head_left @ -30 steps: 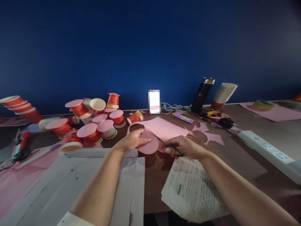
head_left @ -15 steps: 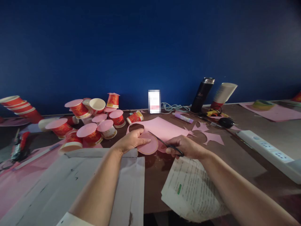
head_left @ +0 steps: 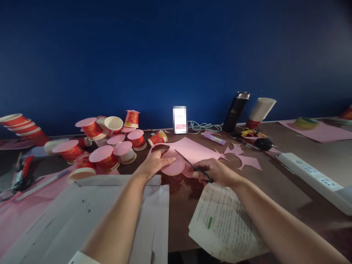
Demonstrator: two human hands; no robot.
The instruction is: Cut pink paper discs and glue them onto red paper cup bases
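Observation:
My left hand (head_left: pixel 154 163) grips a sheet of pink paper (head_left: pixel 189 148) at its left edge, the thumb lying on top of a round outlined part (head_left: pixel 173 167). A rounded gap is cut out of the sheet just beyond my left fingers. In my right hand (head_left: pixel 214 171) are dark-handled scissors (head_left: pixel 202 172), fingers wrapped round the handles. Their blade points up and left over the pink sheet, beside the round part. Whether the blades are parted I cannot tell.
Red paper cups (head_left: pixel 103 157), several topped with pink discs, crowd the left. Pink scraps (head_left: pixel 247 161), a glue stick (head_left: pixel 214 138), a black flask (head_left: pixel 235 112) and a power strip (head_left: pixel 313 176) lie rightward. Printed pages (head_left: pixel 220 223) and a grey-white board (head_left: pixel 110 220) are in front.
My left hand and the round part have tilted and shifted slightly up. The scissors have moved a little with my right hand, still over the pink sheet.

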